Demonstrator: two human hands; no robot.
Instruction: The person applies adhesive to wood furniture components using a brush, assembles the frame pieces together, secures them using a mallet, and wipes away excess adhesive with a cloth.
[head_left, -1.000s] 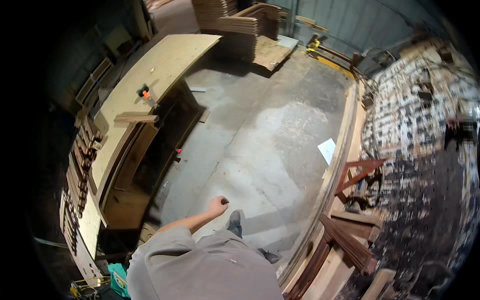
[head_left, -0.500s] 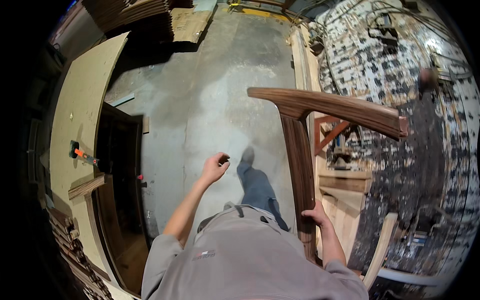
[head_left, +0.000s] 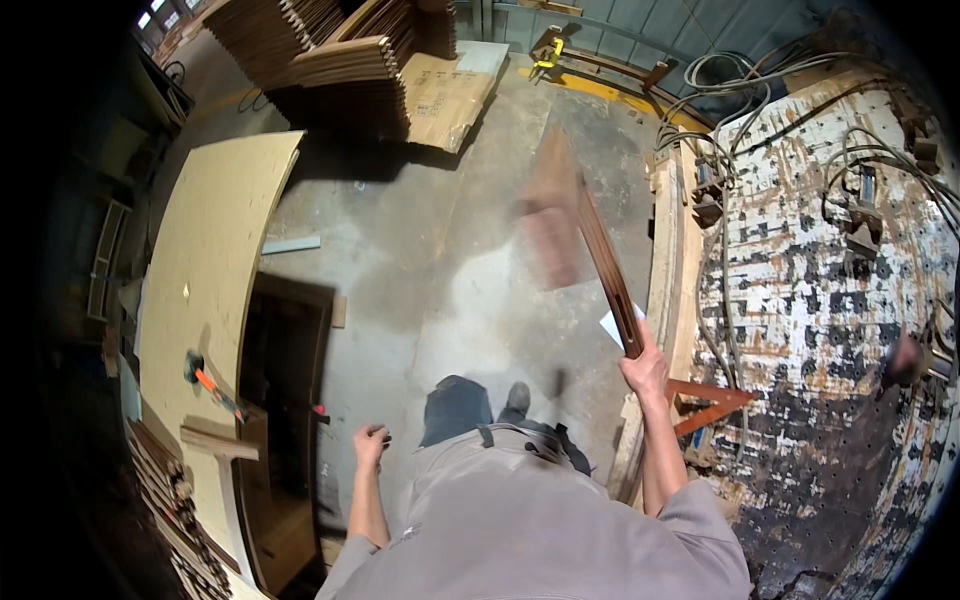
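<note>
Both bare hands are out in front of the grey shirt: the left hand (head_left: 370, 443) hangs above the floor, fingers partly curled, and from where I stand I cannot tell whether anything small sits in it; the right hand (head_left: 646, 368) is wrapped around the near end of a dark striped wooden frame part (head_left: 606, 262).

Leftmost, brown wooden pieces (head_left: 172, 505) lie along the near left corner of a plywood tabletop (head_left: 215, 230). Toward its right edge rest a dark-headed mallet (head_left: 212, 384) with an orange handle and, nearer the person, a short wooden strip (head_left: 220, 442). Farther back, brown wooden parts (head_left: 340, 70) are stacked beside a cardboard sheet (head_left: 445, 100).

Over the floor, the frame part reaches forward and away from the wearer, its far end and side piece blurred. Held by one end like that, it probably wants to dip and twist; I'd keep the wrist straight, slip the free hand under the middle, and swing the far end slowly, well clear of the wooden rail (head_left: 665, 230).

That rail runs along the left edge of a paint-worn, perforated platform (head_left: 800, 330), with a reddish triangular bracket (head_left: 712, 405) at that edge and cables (head_left: 730, 80) looped by its far left corner.
</note>
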